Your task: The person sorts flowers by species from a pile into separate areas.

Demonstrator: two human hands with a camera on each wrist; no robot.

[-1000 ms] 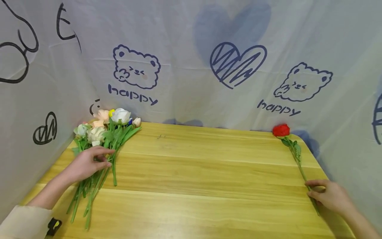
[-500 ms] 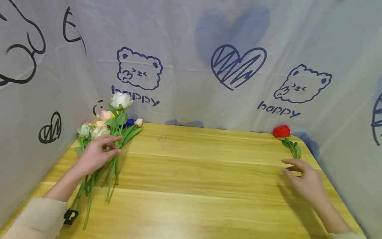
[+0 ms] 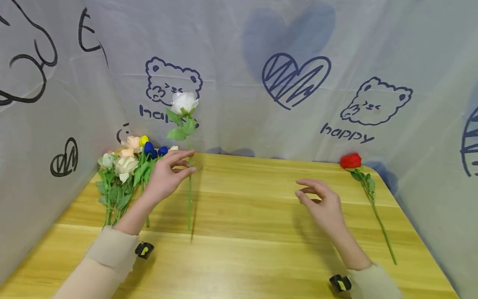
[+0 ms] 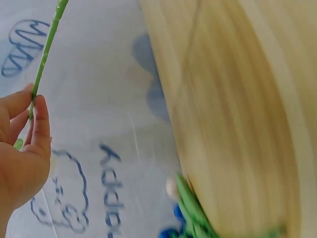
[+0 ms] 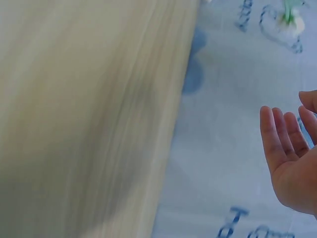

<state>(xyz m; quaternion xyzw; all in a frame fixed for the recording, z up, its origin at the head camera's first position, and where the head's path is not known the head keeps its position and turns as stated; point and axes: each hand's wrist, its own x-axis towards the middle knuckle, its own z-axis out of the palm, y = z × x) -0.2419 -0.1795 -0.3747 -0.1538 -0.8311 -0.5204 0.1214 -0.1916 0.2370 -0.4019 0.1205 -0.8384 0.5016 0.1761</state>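
Note:
My left hand [image 3: 168,174] pinches the green stem [image 4: 45,54] of a white rose [image 3: 184,104] between thumb and fingers. The rose stands upright above the table, its bloom in front of the curtain and its stem end hanging low. In the left wrist view, the left hand [image 4: 25,144] shows thumb and fingertips meeting on the stem. My right hand [image 3: 323,203] hovers over the middle right of the table with nothing in it, fingers loosely bent and thumb apart. A red rose [image 3: 351,160] lies on the table at the right, its stem pointing toward the front.
A pile of flowers lies at the table's left, with a cream rose [image 3: 126,165], blue buds [image 3: 150,150] and a yellow bud [image 3: 143,140]. The wooden table [image 3: 254,249] meets a white printed curtain [image 3: 231,104] at the back and sides.
My left hand has lifted the white rose out of the pile and carried it right. My right hand has let go of the red rose's stem and moved left toward the middle.

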